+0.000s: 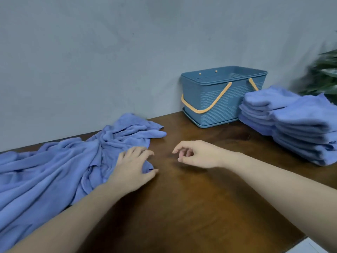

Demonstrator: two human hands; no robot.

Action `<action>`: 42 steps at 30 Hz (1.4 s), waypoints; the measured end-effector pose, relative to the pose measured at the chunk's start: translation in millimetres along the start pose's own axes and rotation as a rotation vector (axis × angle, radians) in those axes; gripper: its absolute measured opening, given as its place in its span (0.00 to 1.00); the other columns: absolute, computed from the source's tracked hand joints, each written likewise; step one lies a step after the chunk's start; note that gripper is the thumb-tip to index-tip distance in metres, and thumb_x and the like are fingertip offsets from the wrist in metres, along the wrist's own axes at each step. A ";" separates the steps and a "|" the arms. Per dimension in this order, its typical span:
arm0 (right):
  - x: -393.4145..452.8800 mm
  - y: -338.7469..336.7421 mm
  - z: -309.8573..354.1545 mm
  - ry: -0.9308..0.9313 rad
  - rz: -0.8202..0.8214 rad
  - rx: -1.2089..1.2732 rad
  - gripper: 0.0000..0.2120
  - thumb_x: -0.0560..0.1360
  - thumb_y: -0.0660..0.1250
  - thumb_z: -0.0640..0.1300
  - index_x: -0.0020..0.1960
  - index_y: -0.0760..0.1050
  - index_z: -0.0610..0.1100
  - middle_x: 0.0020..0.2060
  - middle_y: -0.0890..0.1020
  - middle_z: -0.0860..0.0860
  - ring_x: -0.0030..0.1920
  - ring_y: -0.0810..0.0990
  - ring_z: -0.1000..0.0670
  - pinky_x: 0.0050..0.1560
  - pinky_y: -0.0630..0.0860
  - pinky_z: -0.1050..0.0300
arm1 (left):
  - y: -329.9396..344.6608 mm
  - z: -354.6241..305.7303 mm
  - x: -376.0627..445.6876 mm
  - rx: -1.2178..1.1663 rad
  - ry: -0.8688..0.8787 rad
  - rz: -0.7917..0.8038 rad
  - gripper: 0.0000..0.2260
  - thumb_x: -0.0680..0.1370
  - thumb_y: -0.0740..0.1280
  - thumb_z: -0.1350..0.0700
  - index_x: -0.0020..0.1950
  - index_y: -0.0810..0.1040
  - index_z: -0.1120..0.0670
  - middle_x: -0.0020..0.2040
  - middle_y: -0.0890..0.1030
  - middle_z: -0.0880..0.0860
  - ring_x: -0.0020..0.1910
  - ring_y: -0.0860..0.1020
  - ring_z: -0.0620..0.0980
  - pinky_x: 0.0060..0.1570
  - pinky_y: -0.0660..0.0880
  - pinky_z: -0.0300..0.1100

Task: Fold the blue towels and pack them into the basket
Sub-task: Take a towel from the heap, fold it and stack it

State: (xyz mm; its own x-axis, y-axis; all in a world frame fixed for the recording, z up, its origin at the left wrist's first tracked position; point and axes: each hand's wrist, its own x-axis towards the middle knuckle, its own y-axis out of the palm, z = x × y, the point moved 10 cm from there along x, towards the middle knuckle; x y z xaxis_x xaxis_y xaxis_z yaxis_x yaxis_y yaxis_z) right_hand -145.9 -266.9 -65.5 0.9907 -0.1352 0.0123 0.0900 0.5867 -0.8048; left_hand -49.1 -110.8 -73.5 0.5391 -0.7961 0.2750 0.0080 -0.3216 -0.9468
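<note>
A heap of crumpled blue towels [60, 167] spreads over the left part of the brown table [182, 207]. My left hand [134, 170] lies on the heap's right edge, fingers and thumb curling round a fold of cloth. My right hand [197, 154] hovers just right of it above the bare wood, fingers loosely curled and holding nothing. A blue plastic basket [218, 105] with orange handles stands at the back against the wall; what I see of its inside holds no towels. Two stacks of folded blue towels [291, 125] sit to the basket's right.
A grey wall [109, 61] runs close behind the table. A green plant [324, 77] shows blurred at the far right behind the stacks. The table's front right corner [299, 236] ends near a pale floor.
</note>
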 end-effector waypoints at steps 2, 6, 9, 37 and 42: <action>13.7 14.6 7.9 -0.027 -0.020 0.028 0.12 0.78 0.70 0.48 0.61 0.78 0.54 0.50 0.81 0.56 0.48 0.80 0.54 0.52 0.75 0.66 | -4.5 21.6 -8.7 0.037 -0.025 -0.045 0.32 0.69 0.57 0.27 0.67 0.75 0.43 0.67 0.73 0.43 0.69 0.69 0.46 0.66 0.61 0.48; 38.2 40.0 28.7 -0.131 -0.073 0.110 0.16 0.76 0.73 0.49 0.63 0.77 0.56 0.54 0.80 0.57 0.49 0.79 0.55 0.50 0.73 0.69 | -7.3 44.6 -11.5 -0.027 -0.015 0.047 0.28 0.69 0.59 0.28 0.59 0.80 0.44 0.61 0.79 0.40 0.61 0.76 0.44 0.61 0.71 0.48; 48.4 54.9 42.1 -0.203 -0.109 0.201 0.19 0.76 0.74 0.51 0.65 0.75 0.57 0.57 0.78 0.60 0.52 0.78 0.56 0.52 0.72 0.69 | -9.2 58.3 -14.2 -0.258 -0.120 0.020 0.16 0.70 0.63 0.37 0.47 0.82 0.46 0.45 0.83 0.44 0.47 0.81 0.47 0.50 0.76 0.49; 16.5 15.4 -4.0 -0.053 0.006 0.197 0.14 0.78 0.69 0.57 0.41 0.75 0.48 0.28 0.74 0.54 0.30 0.66 0.56 0.36 0.65 0.56 | -18.6 49.7 -6.3 -0.160 -0.007 -0.035 0.16 0.74 0.64 0.34 0.53 0.79 0.43 0.53 0.80 0.37 0.55 0.77 0.40 0.58 0.74 0.51; 10.6 -4.2 3.6 -0.100 -0.123 0.129 0.14 0.71 0.71 0.65 0.52 0.77 0.60 0.39 0.82 0.61 0.41 0.79 0.57 0.51 0.78 0.53 | -35.5 31.9 -8.3 -0.279 0.022 -0.135 0.12 0.76 0.66 0.38 0.44 0.80 0.45 0.41 0.81 0.42 0.44 0.78 0.43 0.60 0.72 0.57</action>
State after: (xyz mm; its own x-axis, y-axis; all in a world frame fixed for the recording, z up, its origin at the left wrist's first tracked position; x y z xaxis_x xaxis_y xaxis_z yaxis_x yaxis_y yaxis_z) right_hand -135.4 -267.9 -59.8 0.9759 -0.1366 0.1699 0.2174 0.6692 -0.7106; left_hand -27.0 -76.4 -47.5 0.5301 -0.7468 0.4015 -0.1549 -0.5508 -0.8201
